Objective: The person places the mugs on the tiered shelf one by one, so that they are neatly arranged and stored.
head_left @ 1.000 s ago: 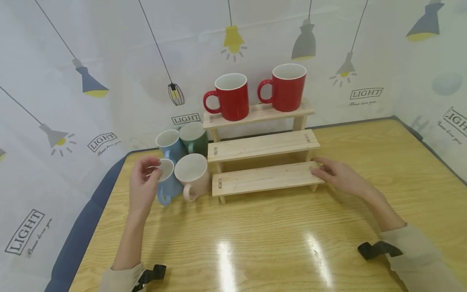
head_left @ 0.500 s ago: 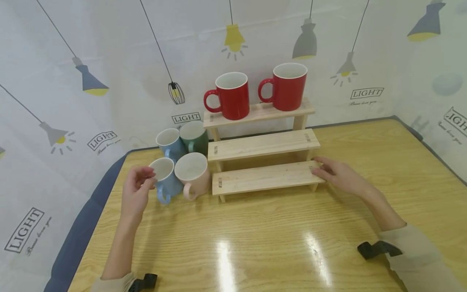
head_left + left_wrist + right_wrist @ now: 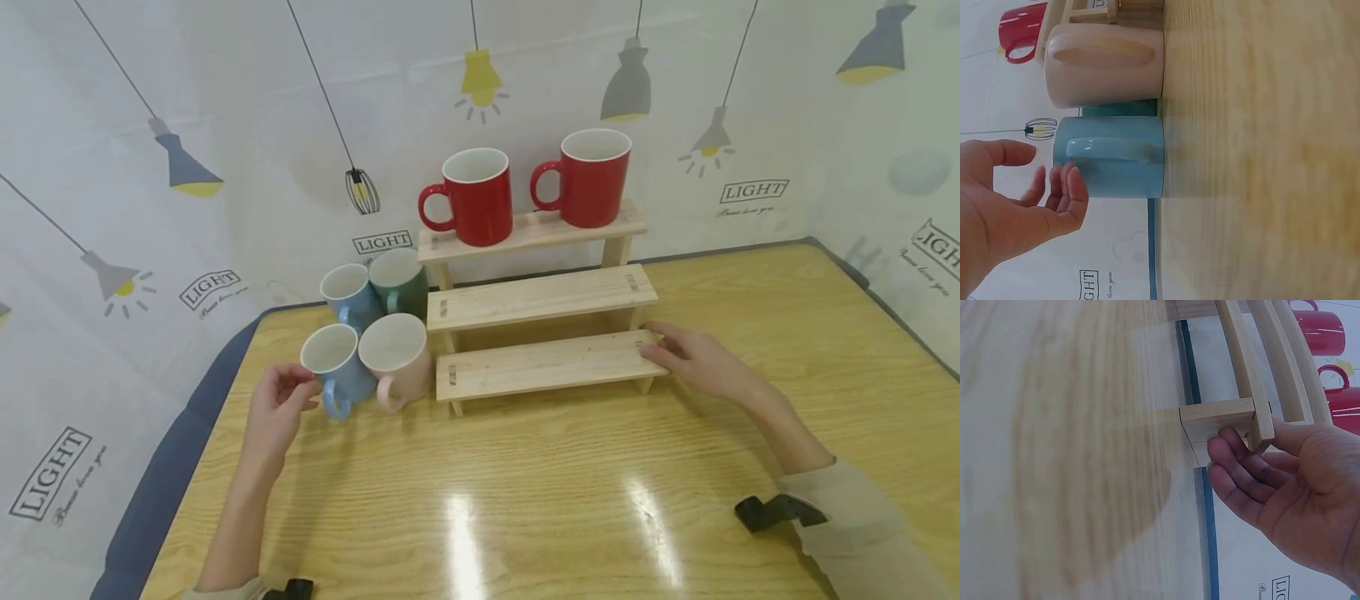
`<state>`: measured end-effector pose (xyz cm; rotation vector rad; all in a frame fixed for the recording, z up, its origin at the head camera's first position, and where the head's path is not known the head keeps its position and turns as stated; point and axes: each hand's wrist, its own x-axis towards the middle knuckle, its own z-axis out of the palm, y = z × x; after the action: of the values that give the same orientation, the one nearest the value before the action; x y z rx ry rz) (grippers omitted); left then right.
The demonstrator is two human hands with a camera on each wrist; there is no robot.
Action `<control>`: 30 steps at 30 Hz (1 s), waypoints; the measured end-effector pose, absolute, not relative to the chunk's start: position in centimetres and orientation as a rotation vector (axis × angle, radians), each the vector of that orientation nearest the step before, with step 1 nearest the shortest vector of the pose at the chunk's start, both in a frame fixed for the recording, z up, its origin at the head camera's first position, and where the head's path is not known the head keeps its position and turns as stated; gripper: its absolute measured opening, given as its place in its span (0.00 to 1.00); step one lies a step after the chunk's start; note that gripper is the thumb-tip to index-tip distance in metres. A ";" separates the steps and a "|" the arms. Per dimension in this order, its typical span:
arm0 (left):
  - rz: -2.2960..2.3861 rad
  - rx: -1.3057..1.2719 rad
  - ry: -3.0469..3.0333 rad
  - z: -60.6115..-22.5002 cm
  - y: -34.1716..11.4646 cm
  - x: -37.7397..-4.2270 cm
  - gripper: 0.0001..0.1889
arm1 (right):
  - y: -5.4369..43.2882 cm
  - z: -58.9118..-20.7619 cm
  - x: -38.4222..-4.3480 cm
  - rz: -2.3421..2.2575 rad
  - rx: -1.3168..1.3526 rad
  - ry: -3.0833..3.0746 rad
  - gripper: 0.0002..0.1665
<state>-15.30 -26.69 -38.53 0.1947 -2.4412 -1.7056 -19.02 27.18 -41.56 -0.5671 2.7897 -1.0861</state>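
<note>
My left hand (image 3: 277, 408) is beside the front light blue mug (image 3: 348, 375), its fingertips close to the mug's left wall and handle. In the left wrist view its thumb and fingers are apart with nothing between them, and the blue mug (image 3: 1110, 172) stands upright on the table. A pale pink mug (image 3: 408, 375) stands just right of it. My right hand (image 3: 701, 362) grips the right end of the lowest step of a three-step wooden stand (image 3: 547, 367). In the right wrist view, fingers (image 3: 1241, 481) curl under the board's end (image 3: 1244, 369).
Two red mugs (image 3: 483, 212) stand on the top step, handles pointing left. Behind the front pair are another blue mug (image 3: 363, 304) and a green mug (image 3: 411, 292), close to the stand's left side. A lamp-printed sheet (image 3: 262, 108) backs the wooden table (image 3: 555, 483).
My left hand has drawn down and left, from over the front blue mug's rim to beside it, uncovering the rim. The right hand, stand and mugs keep their places.
</note>
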 end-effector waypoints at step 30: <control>-1.793 -0.019 -2.835 -39.7 -27.7 -15.5 0.15 | 27.3 -41.5 -19.1 -1.078 -0.568 2.798 0.33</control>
<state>-15.51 -27.68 -39.71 -0.0189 -2.8347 -1.7926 -19.05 27.27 -41.50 -0.5679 2.7982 -1.0775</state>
